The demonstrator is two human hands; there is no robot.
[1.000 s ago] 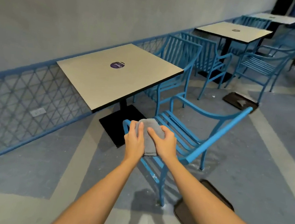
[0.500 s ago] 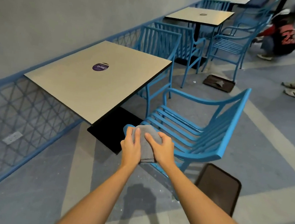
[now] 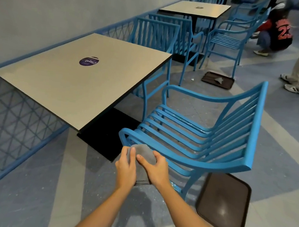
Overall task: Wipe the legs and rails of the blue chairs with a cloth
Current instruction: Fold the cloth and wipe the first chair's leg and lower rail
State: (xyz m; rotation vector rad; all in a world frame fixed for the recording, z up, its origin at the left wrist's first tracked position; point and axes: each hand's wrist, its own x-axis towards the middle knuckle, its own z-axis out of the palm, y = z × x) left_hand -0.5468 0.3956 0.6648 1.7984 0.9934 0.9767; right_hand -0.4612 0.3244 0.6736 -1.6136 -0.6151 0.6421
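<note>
Both hands slid lower: left hand [image 3: 126, 167] and right hand [image 3: 155, 167] hold the grey cloth [image 3: 142, 155] wrapped around the blue metal chair [image 3: 207, 139] front leg.

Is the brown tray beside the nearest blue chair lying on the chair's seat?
No, the brown tray lies flat on the floor beside the nearest blue chair, whose slatted seat carries nothing.

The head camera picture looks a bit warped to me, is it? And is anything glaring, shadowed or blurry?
In the head view, the wide lens bows straight lines: the nearest blue chair leans and the wall rail curves. A light glints off the brown tray beside it. Soft shadows of the arms fall on the floor below the grey cloth. The people at top right look smeared; both hands are sharp.
</note>
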